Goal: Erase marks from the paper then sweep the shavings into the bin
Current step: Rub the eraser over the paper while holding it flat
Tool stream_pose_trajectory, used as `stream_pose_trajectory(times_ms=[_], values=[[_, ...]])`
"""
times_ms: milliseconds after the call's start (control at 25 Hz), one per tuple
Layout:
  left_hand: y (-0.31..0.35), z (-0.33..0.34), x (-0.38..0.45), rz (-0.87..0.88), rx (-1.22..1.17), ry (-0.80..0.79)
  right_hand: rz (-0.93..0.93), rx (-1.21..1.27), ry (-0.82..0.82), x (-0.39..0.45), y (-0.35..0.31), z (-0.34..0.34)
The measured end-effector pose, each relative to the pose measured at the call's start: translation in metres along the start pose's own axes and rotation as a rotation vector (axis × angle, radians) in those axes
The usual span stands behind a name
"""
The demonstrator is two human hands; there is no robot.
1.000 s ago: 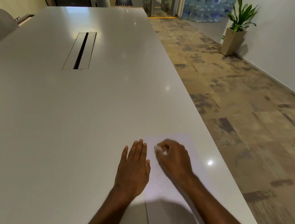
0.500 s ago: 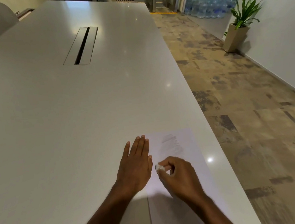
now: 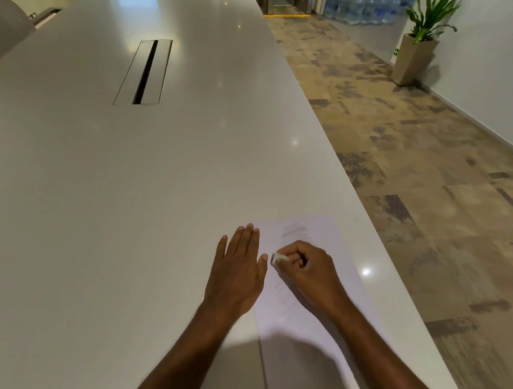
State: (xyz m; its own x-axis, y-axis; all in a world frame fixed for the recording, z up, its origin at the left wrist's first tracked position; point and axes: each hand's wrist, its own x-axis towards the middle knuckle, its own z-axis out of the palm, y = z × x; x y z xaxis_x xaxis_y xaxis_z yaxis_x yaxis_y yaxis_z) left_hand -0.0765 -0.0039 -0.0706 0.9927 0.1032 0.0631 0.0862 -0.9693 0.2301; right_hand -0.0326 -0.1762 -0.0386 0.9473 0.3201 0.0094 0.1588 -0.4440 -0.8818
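**Eraser pulled back, marks still left**

I see my right hand (image 3: 306, 267), pinching the eraser (image 3: 278, 258), drawn back from the far end of the paper (image 3: 329, 243) since a second ago, baring grey marks (image 3: 295, 231). My left hand (image 3: 237, 269) stays flat on the paper's edge. Erasing seems unfinished; no bin visible.

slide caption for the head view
Right hand rubs eraser on paper; left hand holds it flat.

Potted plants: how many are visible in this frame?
1. The potted plant stands on the floor by the right wall, beyond the table. Others may be hidden outside the frame.
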Motion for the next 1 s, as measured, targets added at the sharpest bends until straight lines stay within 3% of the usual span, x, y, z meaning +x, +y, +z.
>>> stream_pose_trajectory(times_ms=[320, 560, 800, 1000], values=[[-0.003, 0.002, 0.000, 0.040, 0.099, -0.012, -0.089, -0.199, 0.089, 0.002, -0.002, 0.012], [-0.002, 0.002, 0.002, 0.046, 0.106, -0.017, -0.061, -0.288, -0.139, -0.049, -0.004, -0.006], [-0.003, 0.003, 0.001, 0.043, 0.108, -0.018, -0.085, -0.225, 0.074, 0.018, -0.019, 0.006], [-0.002, 0.001, 0.002, 0.048, 0.116, -0.039, -0.020, -0.298, -0.182, -0.054, -0.015, -0.010]])
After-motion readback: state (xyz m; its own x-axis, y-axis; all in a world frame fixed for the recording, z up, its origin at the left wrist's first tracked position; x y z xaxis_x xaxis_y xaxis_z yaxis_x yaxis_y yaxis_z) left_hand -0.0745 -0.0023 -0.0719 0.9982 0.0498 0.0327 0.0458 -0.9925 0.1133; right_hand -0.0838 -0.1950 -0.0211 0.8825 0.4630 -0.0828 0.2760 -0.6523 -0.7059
